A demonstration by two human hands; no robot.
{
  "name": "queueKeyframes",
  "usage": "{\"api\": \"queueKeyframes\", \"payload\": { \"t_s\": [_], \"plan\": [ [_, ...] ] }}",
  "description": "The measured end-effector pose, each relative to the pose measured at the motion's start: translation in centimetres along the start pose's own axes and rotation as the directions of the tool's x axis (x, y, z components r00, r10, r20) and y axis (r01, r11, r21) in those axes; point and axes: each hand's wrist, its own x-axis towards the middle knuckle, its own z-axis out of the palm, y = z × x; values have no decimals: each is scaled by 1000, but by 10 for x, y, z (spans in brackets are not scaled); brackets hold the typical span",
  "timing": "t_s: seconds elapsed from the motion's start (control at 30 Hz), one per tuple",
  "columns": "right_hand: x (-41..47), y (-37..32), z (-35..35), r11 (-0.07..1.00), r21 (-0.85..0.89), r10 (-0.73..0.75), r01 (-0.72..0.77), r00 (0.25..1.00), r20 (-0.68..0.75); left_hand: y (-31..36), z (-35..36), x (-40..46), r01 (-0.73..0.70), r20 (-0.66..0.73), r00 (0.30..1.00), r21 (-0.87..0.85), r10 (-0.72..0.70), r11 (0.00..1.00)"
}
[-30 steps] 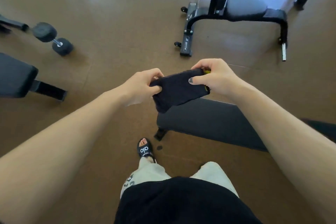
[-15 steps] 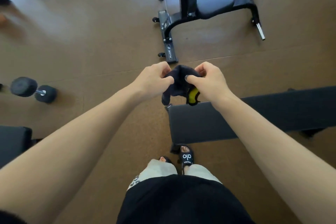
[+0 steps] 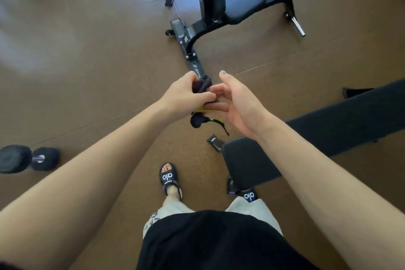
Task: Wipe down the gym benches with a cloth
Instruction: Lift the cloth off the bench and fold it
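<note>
Left hand (image 3: 186, 95) hides most of the bunched dark cloth (image 3: 201, 86) it grips; right hand (image 3: 237, 103) beside it, fingers straight, touching the cloth's yellow part.

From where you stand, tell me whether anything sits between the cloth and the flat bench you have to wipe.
Nothing visible does. The left hand grips the bunched cloth in the air above the floor, just beyond the end of the bench. The right hand, fingers relaxed, touches the cloth. The bench pad shows bare apart from the right forearm crossing over it.
</note>
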Motion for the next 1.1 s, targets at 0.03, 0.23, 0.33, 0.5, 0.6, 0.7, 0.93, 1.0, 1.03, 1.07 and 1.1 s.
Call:
{"api": "queueKeyframes", "payload": {
  "t_s": [0.03, 0.23, 0.33, 0.5, 0.6, 0.7, 0.93, 1.0, 1.03, 1.07, 1.1],
  "plan": [
    [8, -3, 13, 1000, 11, 8, -8, 1000, -19, -8, -17, 9, -18, 12, 1000, 28, 18, 999],
    [66, -16, 67, 956, -277, -174, 94, 944, -279, -32, -115, 49, -48, 155, 986, -69, 58, 996],
    [93, -14, 80, 977, -205, -83, 62, 992, -100, -34, -153, 74, -39, 206, 976, -137, 67, 990],
    [128, -25, 95, 979, 205, -13, 11, 1000, 8, -26, -192, 129, 9, 307, 950, -182, 48, 983],
    [158, -44, 94, 972, 237, 7, 7, 998, -58, -21, -205, 175, 49, 334, 943, -130, -3, 990],
    [198, -77, 86, 976, 218, 1, 31, 990, -143, -21, -221, 226, 114, 374, 926, -130, -57, 985],
    [316, -177, 77, 986, 168, 14, 14, 986, -165, -7, -282, 350, 150, 283, 955, -224, -83, 963],
    [348, -206, 79, 986, 165, 19, 12, 982, -186, 1, -304, 383, 147, 264, 961, -226, -85, 963],
    [364, -221, 81, 986, 165, 20, 13, 979, -202, 5, -316, 398, 146, 256, 963, -220, -87, 964],
    [382, -234, 84, 986, 165, 22, 15, 975, -220, 9, -328, 414, 142, 246, 965, -219, -87, 965],
    [400, -247, 88, 985, 170, 24, 18, 970, -241, 13, -340, 430, 135, 232, 969, -220, -83, 966]
  ]
}}
